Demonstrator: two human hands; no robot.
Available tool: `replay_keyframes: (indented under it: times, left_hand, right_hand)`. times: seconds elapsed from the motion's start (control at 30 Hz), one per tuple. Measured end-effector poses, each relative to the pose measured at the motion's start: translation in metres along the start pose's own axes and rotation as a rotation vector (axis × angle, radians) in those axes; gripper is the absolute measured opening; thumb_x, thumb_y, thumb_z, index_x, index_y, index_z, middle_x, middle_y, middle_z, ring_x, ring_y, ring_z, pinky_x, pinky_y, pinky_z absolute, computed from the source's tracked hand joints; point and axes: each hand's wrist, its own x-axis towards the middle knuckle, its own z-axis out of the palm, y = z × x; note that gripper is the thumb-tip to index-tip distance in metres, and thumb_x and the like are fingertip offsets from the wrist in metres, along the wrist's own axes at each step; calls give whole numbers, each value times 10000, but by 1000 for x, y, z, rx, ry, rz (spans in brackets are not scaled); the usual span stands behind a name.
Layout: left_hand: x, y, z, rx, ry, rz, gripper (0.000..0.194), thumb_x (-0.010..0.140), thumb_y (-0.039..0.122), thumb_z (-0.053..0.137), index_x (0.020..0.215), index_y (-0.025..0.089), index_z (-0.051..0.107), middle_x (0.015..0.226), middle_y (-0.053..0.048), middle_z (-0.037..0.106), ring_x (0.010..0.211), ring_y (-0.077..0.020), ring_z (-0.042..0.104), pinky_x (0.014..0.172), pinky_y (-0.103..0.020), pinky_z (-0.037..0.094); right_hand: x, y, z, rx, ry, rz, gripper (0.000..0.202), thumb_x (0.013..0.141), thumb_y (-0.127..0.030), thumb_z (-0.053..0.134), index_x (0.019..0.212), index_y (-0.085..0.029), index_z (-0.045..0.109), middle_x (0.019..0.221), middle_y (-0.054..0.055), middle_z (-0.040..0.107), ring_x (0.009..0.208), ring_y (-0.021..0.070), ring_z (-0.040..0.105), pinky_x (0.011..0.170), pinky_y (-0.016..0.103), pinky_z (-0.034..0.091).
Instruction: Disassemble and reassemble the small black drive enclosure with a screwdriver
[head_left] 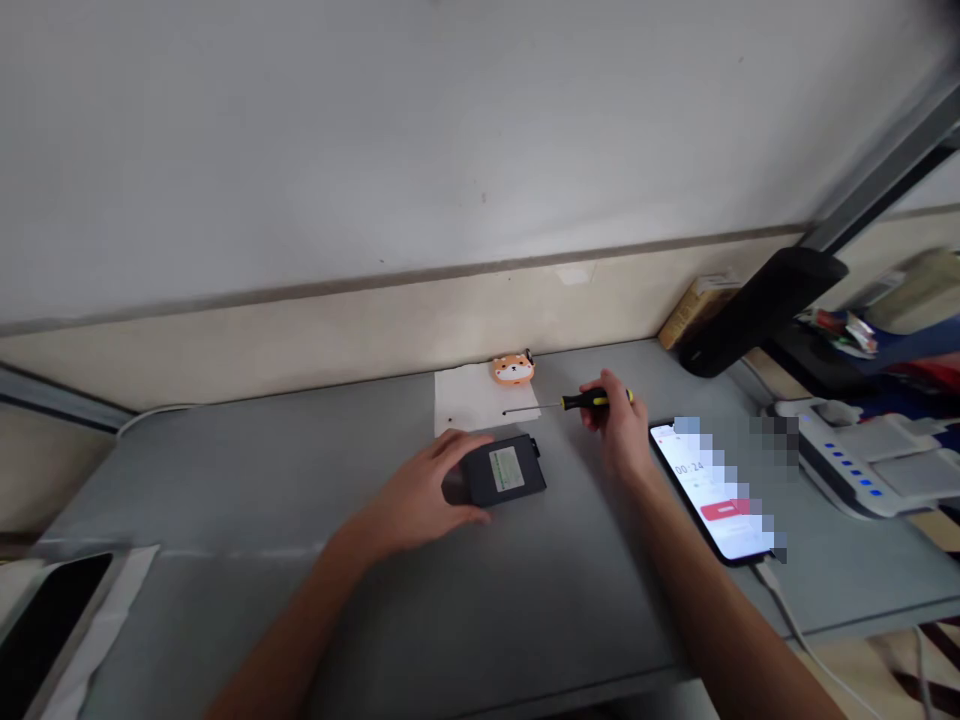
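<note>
Plainly, left hand (424, 490) held left end of flat black rectangular box (507, 470) on grey table (225, 470), long axis roughly left-right; right hand (619, 428) clasped black-and-yellow-handled screwdriver (576, 401), shaft pointing left, tip over white paper (465, 392) beyond box.

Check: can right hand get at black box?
Likely yes: left hand spans only the left end of the black box, leaving its right end free, though a screwdriver occupies the right hand.

It's dim in here, flat light greying the wall (450, 150) and desk (247, 480), a soft shadow by the right hand (622, 430), the phone (697, 480) glowing brightest, partly pixelated, the far-right clutter (855, 333) blurred.
</note>
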Motion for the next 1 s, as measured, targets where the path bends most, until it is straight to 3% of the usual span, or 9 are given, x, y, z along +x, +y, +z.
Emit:
replay_keyframes:
  times: [0.2,0.4,0.5,0.63,0.7,0.83,1.0]
  left_hand:
    - [-2,-3,3,31,36,-32,479,784,302,808,1240,274,664,1130,-35,724,726,-150,688,683,-276,590]
    - [2,0,2,-84,76,-108,256,955,339,591,1148,242,729,1020,-49,799,814,-202,749,686,-294,600]
    - [5,5,6,-158,115,-152,278,1009,367,512,1044,239,756,963,-36,805,819,-213,756,674,-295,595]
    - [7,2,22,-170,244,-226,429,1045,447,431,849,215,735,713,-15,731,642,-199,690,569,-289,540]
    - [7,-2,29,-178,302,-217,445,1064,440,393,888,220,738,725,-22,729,643,-198,684,570,-295,538]
    - [7,-7,34,-156,442,-148,407,1097,344,323,1027,228,707,900,-46,767,814,-184,724,730,-310,581]
    - [4,-5,31,-27,559,23,241,1039,172,411,1084,203,646,971,-51,752,863,-155,717,780,-279,574]
  right_hand:
    - [2,-1,-2,50,-1,-36,394,698,-589,712,611,-212,639,444,-35,490,393,112,429,420,302,292]
    - [-2,-3,1,76,-37,-32,372,684,-559,717,587,-215,615,466,-32,479,373,100,409,405,300,276]
    - [-5,-4,2,104,-52,-11,348,674,-522,730,574,-211,611,488,-25,494,374,90,404,403,288,262]
    - [-11,-5,5,111,-88,21,324,680,-490,723,564,-206,617,523,-17,523,388,79,398,417,277,276]
    - [-15,-5,8,85,-111,31,331,685,-505,713,569,-207,628,502,-18,506,396,84,393,425,276,285]
    - [-24,-5,14,-7,-157,55,367,673,-555,717,553,-220,625,426,-26,436,413,108,394,437,276,291]
    - [-26,1,18,-40,-175,52,407,674,-610,720,578,-223,640,428,-19,456,421,119,399,446,283,300]
